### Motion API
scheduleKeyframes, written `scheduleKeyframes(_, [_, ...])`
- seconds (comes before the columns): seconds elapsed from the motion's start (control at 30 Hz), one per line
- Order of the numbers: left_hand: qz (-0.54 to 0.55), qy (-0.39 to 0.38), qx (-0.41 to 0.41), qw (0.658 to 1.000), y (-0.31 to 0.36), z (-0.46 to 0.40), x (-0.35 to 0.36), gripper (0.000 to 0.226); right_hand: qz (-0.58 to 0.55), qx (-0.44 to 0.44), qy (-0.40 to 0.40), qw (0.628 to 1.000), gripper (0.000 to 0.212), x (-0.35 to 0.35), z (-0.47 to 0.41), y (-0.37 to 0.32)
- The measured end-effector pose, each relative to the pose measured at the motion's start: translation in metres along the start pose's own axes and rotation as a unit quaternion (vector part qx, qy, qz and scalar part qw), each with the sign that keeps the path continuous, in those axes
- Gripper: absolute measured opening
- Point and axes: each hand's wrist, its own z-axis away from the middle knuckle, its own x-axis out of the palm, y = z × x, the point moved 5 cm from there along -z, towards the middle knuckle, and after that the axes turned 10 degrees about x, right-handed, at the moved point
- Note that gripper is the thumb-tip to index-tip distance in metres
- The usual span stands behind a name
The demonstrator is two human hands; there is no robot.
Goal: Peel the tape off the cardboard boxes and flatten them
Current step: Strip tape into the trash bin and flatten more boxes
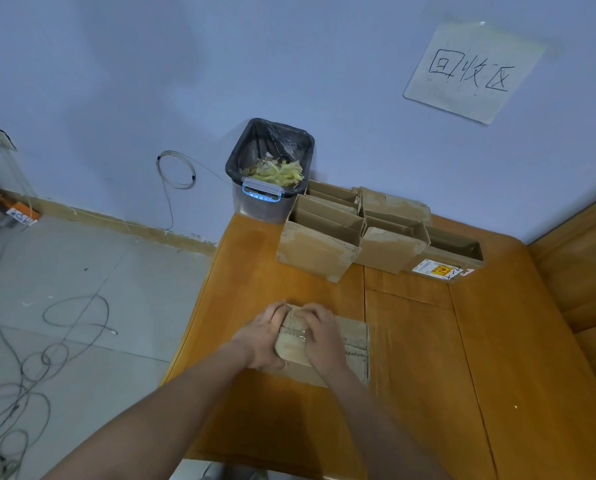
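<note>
1. Both hands hold the near cardboard box [338, 344] at its far left corner: the left hand [267, 336] lies over the left edge with its fingers curled onto the top, and the right hand [319, 332] sits just beside it, fingers bent over the same corner, so each grip is closed on the box (whether a strip of tape is pinched between the fingertips is too small to tell).
2. That box lies low on the wooden bench [428, 393], near the bench's left edge, with both forearms reaching in from the bottom of the view.
3. Well apart from it, at the far end of the bench against the wall, stands a cluster of open cardboard boxes [319, 244], touching one another; the rightmost box [449, 258] carries a shipping label with a yellow and red mark.
4. Just left of that cluster stands a bin [269, 171] lined with a black bag and holding yellowish scraps.
5. A paper sign [473, 72] with handwritten characters is on the wall upper right.
6. Loose cables [47, 341] coil across the tiled floor on the left.
</note>
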Motion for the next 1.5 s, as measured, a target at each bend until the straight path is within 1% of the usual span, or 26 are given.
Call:
scheduleKeyframes(0.07, [-0.008,-0.013,0.001,1.000,-0.002,0.000,0.003,0.119,0.050,-0.095,-0.042,0.993,0.048,0.005,0.004,-0.001])
scheduleKeyframes(0.1, [-0.008,-0.021,0.000,1.000,-0.003,0.000,0.005,0.120,0.083,-0.127,-0.073,0.986,0.049,0.006,0.006,0.000])
scheduleKeyframes(0.2, [0.000,-0.025,-0.010,1.000,-0.006,-0.003,0.008,0.121,0.165,-0.206,-0.123,0.957,0.050,0.007,0.008,0.009])
scheduleKeyframes(0.27, [0.002,-0.025,-0.012,1.000,-0.006,-0.004,0.008,0.120,0.221,-0.230,-0.156,0.935,0.053,0.009,0.011,0.015])
scheduleKeyframes(0.33, [-0.002,-0.020,-0.006,1.000,-0.006,-0.005,0.009,0.118,0.255,-0.229,-0.174,0.923,0.055,0.010,0.014,0.025])
scheduleKeyframes(0.43, [-0.016,-0.015,-0.001,1.000,-0.006,-0.002,0.008,0.116,0.279,-0.211,-0.194,0.916,0.058,0.010,0.016,0.038])
scheduleKeyframes(0.53, [-0.031,-0.012,0.003,0.999,-0.006,0.000,0.006,0.114,0.283,-0.183,-0.203,0.919,0.060,0.009,0.016,0.046])
scheduleKeyframes(0.63, [-0.036,-0.013,0.002,0.999,-0.006,0.000,0.005,0.113,0.285,-0.174,-0.202,0.921,0.062,0.007,0.018,0.050])
scheduleKeyframes(0.83, [-0.039,-0.013,-0.003,0.999,-0.008,0.001,0.006,0.113,0.291,-0.180,-0.202,0.917,0.054,-0.004,0.021,0.062])
scheduleKeyframes(1.1, [-0.044,-0.005,0.000,0.999,-0.008,-0.001,0.005,0.115,0.258,-0.184,-0.200,0.927,0.049,-0.027,0.031,0.086])
scheduleKeyframes(1.2, [-0.067,-0.006,0.000,0.998,-0.003,-0.004,0.004,0.119,0.190,-0.174,-0.159,0.953,0.047,-0.033,0.031,0.079])
scheduleKeyframes(1.3, [-0.110,-0.010,0.003,0.994,0.005,-0.005,0.006,0.130,0.144,-0.179,-0.081,0.970,0.045,-0.035,0.030,0.063])
scheduleKeyframes(1.33, [-0.127,-0.010,0.009,0.992,0.009,-0.007,0.008,0.134,0.150,-0.189,-0.068,0.968,0.048,-0.032,0.029,0.057])
scheduleKeyframes(1.37, [-0.143,-0.009,0.016,0.990,0.014,-0.009,0.010,0.136,0.165,-0.202,-0.071,0.963,0.051,-0.027,0.029,0.052])
scheduleKeyframes(1.5, [-0.141,-0.020,0.034,0.989,0.025,-0.025,0.015,0.132,0.246,-0.229,-0.147,0.930,0.064,-0.004,0.023,0.045])
